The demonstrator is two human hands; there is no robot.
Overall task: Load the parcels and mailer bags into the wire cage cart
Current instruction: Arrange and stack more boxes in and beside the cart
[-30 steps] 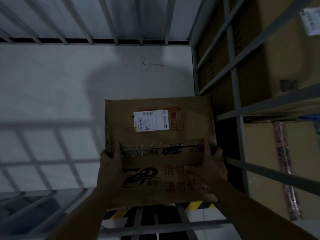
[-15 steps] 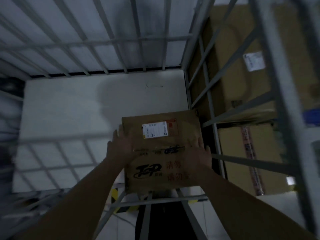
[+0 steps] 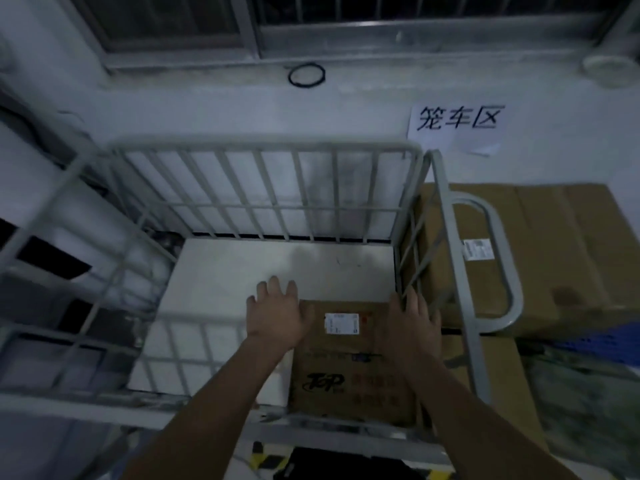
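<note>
A cardboard box [image 3: 349, 362] sits in the wire cart's [image 3: 263, 147] near right corner, left hand [image 3: 277, 317] and right hand [image 3: 414, 320] spread flat at its sides; nudging it snug against the bars seems wise.

Paper sign [image 3: 456, 128] on wall, upper right: "笼车区". Parcel [image 3: 349, 372], lower centre: black logo approx. "TOP"; red print beside it too blurred. White label [image 3: 341, 323] on parcel & sticker [image 3: 477, 249] on big carton [image 3: 554, 244], right: unreadable.
</note>
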